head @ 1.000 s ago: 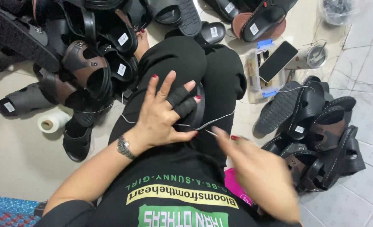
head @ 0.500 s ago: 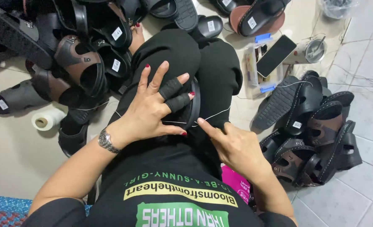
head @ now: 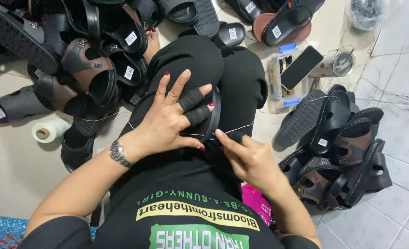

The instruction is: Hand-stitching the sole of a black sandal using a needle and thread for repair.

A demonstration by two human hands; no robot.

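Nearest the camera, the person sat on the floor in a black printed shirt (head: 190, 216), both forearms reaching down over the lap. The right hand (head: 250, 161) lay just beside the left, its fingers curled shut in a pinch at the near edge of a black sandal (head: 212, 121), where a thin white thread (head: 234, 130) ran out taut across the black trousers (head: 232, 87); whether the fingertips held a needle could not be told. The left hand (head: 170, 122), a metal wristwatch (head: 120, 153) on its wrist, pressed down on the sandal with fingers spread open, two of them wrapped in black sleeves, the thumb tucked under the sandal's edge. The sandal rested on the person's thigh, mostly hidden beneath that hand. Off to the left on the floor lay a spool of white thread (head: 50, 130), beside a heap of brown and black sandals (head: 89, 69) with small white tags. To the right stood another cluster of dark sandals (head: 343, 147). Farther out, a black phone (head: 301, 68) rested on a clear plastic box (head: 274, 78), with a tumbler (head: 336, 64) lying just beside it.
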